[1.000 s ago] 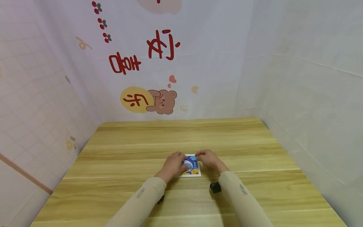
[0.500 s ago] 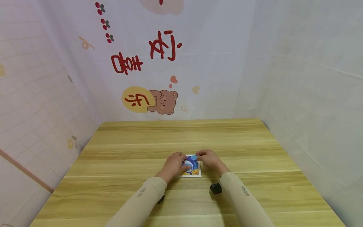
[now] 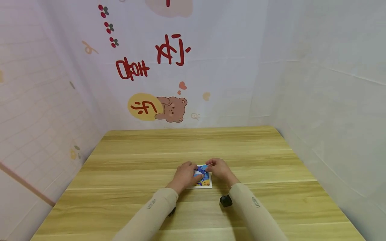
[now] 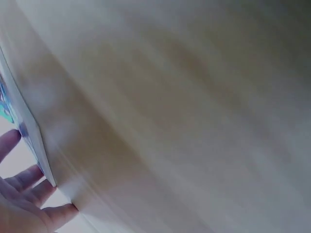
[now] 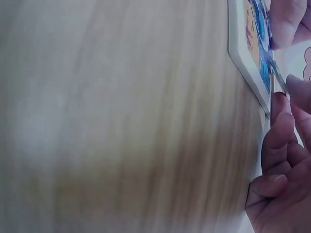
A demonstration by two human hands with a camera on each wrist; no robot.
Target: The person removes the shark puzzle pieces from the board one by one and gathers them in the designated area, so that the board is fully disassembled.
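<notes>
A small picture puzzle (image 3: pixel 205 182) in a white frame lies flat on the table, printed in blue, white and yellow. My left hand (image 3: pixel 184 174) rests over its left part, fingers spread on the board and at its edge; this covers much of the picture. At the upper right corner, my right hand (image 3: pixel 220 169) pinches a thin flat puzzle piece (image 5: pixel 278 75) between thumb and fingertips. In the right wrist view that piece stands tilted up from the board, its lower end at or near the picture surface. The left wrist view shows several fingertips along the white frame (image 4: pixel 33 127).
The wooden table (image 3: pixel 144 144) spreads around the board on all sides. A printed white cloth (image 3: pixel 223 83) hangs behind it, with more cloth at left and right. A black wrist device (image 3: pixel 226 201) hangs under the right sleeve.
My right fingers have shifted slightly left, and the corner piece now appears lifted and tilted. The left hand has barely moved. The head view has swayed a little.
</notes>
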